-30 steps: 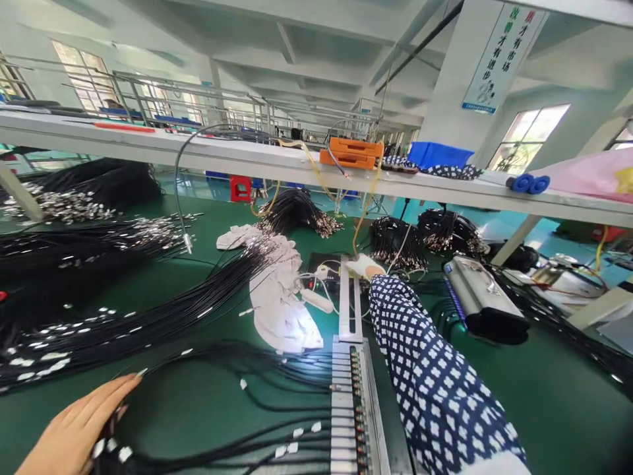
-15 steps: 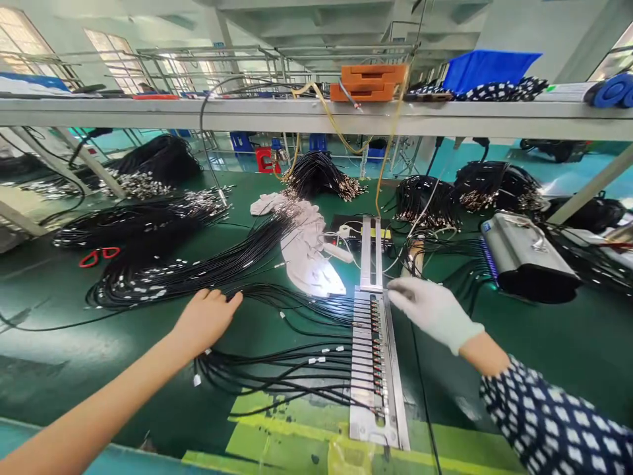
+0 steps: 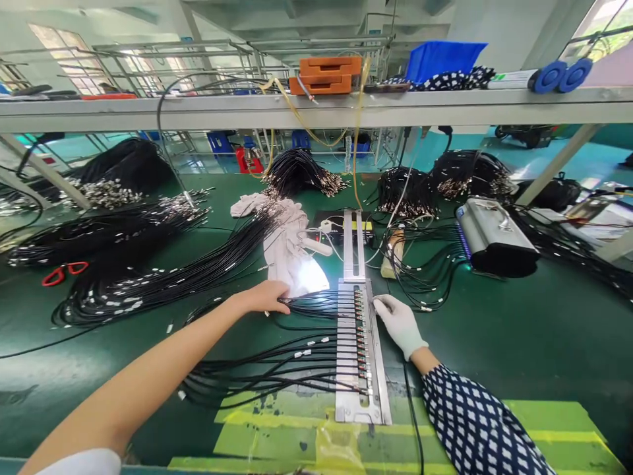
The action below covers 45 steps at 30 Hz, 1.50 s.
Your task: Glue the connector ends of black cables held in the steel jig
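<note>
A slotted metal fixture [image 3: 346,369] lies on the green bench with several black cables [image 3: 277,359] running into its slots from the left. Their small metal ends line up along its middle. My bare left hand [image 3: 264,298] is closed around the upper cables, left of the fixture; the fingertips are partly hidden. My right hand [image 3: 399,324], in a white glove, has its bent thumb and fingers pinched at the fixture's right edge, near the upper end. A brightly lit white cloth [image 3: 284,247] lies just beyond my left hand, under the ends of a long cable bundle [image 3: 217,254].
Red-handled scissors [image 3: 64,272] lie at the left among cable bundles. A silver box with a handle [image 3: 494,231] stands at the right, cables entering it. A wooden-looking block [image 3: 393,254] sits beyond the fixture. Overhead, a shelf [image 3: 222,117] holds orange drawers [image 3: 326,76] and a blue bin [image 3: 442,61].
My left hand has moved right along the cables, closer to the fixture, and closed on them. My right hand has come down slightly along the fixture's right edge. The view has shifted right.
</note>
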Tool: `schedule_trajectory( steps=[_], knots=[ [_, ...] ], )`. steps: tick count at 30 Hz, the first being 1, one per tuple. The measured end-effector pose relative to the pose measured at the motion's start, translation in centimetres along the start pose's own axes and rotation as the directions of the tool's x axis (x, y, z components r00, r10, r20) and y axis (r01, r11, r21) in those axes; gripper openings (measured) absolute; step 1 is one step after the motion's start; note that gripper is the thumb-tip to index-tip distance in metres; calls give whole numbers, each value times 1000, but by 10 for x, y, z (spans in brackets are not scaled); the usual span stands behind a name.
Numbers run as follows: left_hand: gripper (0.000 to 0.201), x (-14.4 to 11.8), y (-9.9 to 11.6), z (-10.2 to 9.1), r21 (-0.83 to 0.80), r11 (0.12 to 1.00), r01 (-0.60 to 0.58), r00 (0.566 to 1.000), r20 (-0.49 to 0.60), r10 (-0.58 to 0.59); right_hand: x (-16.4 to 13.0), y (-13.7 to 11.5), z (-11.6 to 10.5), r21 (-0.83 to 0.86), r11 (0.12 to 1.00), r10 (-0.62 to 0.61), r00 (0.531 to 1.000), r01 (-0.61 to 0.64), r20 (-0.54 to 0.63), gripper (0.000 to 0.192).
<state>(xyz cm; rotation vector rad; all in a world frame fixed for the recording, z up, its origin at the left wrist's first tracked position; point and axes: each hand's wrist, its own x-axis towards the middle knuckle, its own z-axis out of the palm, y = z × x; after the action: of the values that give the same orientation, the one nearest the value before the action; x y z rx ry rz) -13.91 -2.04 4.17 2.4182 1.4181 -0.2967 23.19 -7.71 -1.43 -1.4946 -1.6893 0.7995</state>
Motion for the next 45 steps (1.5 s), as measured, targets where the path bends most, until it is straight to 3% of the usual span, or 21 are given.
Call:
schedule_trajectory(
  steps=[4, 9, 13, 16, 21, 24, 26, 29, 31, 33, 35, 41, 45],
  knots=[
    [27, -2, 0, -3, 4, 1000, -6, 1000, -15, 6, -1, 3, 2, 12, 1000, -5, 1000, 5, -14, 40],
    [37, -11, -3, 4, 5, 998, 59, 993, -101, -59, 0, 7, 4, -5, 1000, -10, 1000, 10, -25, 37],
    [46, -9, 2, 13, -23, 999, -23, 985, -171, 19, 1, 6, 4, -36, 999, -4, 1000, 3, -31, 35],
    [46, 15, 10, 17, -26, 998, -64, 975, -216, 57, 2, 5, 4, -51, 999, 0, 1000, -2, -30, 33],
    [49, 82, 24, 7, -17, 999, 52, 944, -325, -54, 1, 1, 4, -44, 999, -17, 999, 16, -32, 33],
    [47, 98, 38, -1, -9, 996, 83, 931, -355, -81, -1, 0, 4, -41, 999, -28, 999, 27, -42, 30],
    [43, 89, 46, -1, 0, 998, 70, 933, -353, -66, -1, 0, 5, -38, 999, -30, 998, 28, -49, 30],
    [46, 54, 48, 7, -1, 1000, 19, 946, -322, -18, -1, 1, 5, -23, 999, -24, 998, 23, -50, 29],
    [58, 25, 39, 12, 2, 1000, 9, 967, -255, -8, -1, 2, 6, -9, 1000, -15, 999, 15, -47, 29],
    [77, 0, 25, 14, 39, 998, 54, 984, -174, -47, -1, 2, 5, -1, 1000, -6, 999, 6, -43, 31],
    [84, -18, 9, 10, 73, 992, 103, 989, -110, -95, 0, 1, 4, -2, 1000, 0, 999, 0, -36, 32],
    [33, -28, -11, 0, -121, 993, 14, 998, 63, -6, -1, -4, 1, -17, 1000, 5, 1000, -6, -27, 31],
    [30, -23, -12, -4, -230, 973, 11, 985, 169, 29, -1, -4, 1, -19, 1000, 7, 999, -8, -32, 31]
  ],
)
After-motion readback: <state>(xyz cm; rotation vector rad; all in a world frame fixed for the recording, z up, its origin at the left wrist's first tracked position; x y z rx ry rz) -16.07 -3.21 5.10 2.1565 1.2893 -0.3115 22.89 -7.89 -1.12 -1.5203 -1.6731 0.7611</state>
